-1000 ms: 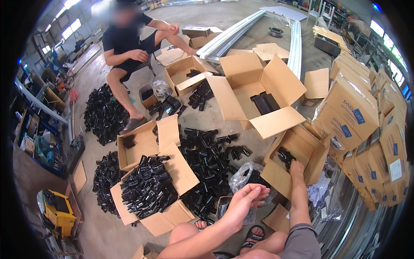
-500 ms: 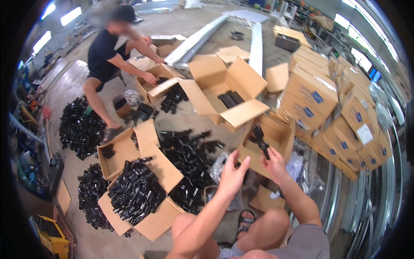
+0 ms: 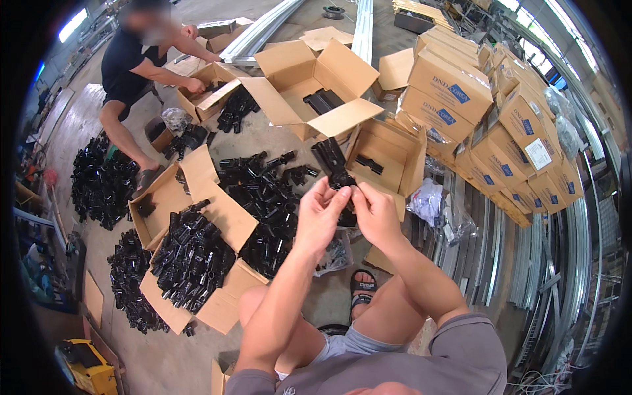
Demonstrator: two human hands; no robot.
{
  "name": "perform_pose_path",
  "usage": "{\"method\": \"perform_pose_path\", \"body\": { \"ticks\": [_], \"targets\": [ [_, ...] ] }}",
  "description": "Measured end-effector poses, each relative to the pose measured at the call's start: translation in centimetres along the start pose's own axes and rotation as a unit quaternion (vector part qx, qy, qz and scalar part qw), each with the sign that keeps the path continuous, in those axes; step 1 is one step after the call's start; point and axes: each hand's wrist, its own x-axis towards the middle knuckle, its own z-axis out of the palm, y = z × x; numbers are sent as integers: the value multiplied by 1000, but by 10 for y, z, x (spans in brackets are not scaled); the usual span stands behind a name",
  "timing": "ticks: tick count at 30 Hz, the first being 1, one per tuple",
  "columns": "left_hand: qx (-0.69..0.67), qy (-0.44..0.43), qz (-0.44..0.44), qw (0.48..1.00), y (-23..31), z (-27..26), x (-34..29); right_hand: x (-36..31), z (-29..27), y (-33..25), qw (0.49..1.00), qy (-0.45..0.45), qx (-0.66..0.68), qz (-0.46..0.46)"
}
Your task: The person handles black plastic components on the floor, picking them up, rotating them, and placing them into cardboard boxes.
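In front of me both hands meet at the lower end of a black plastic part [image 3: 329,158], which points up and away from me. My left hand [image 3: 320,214] pinches it with thumb and fingertips, and my right hand [image 3: 374,212] closes on it from the other side. The exact shape of the gripped end is hidden by my fingers. Just beyond my right hand stands an open cardboard box [image 3: 409,164] with a similar black piece [image 3: 370,164] inside. Left of my hands lies a large heap of black parts [image 3: 263,204] on the floor.
A larger open carton [image 3: 283,95] with black pieces stands beyond. At left, a carton [image 3: 227,220] overflows with black parts. Another person [image 3: 135,76] reaches into a box at far left. Stacked cartons [image 3: 447,99] and metal profiles [image 3: 513,263] lie right; a yellow case [image 3: 92,368] sits at lower left.
My hands were apart, with black parts upright in my right hand; now they have come together on the black part. The view has shifted, so the surroundings sit higher and further left.
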Motion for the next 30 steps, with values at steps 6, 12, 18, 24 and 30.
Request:
{"method": "perform_pose_path", "body": {
  "ticks": [6,12,18,24,30],
  "targets": [
    [0,73,-20,997,-7,-5,-1,-5,3,-6,965,111,-166,-168],
    [-60,112,-82,989,-1,6,-5,-12,-11,-9,967,53,-147,-201],
    [2,53,-86,995,-2,-4,2,-17,-21,3,980,-38,-62,-183],
    [-10,-4,-96,995,19,-10,-7,-1,-3,18,835,-209,508,18],
    [30,-84,-98,991,6,-1,-3,-4,0,19,890,-86,446,46]
  ]
}}
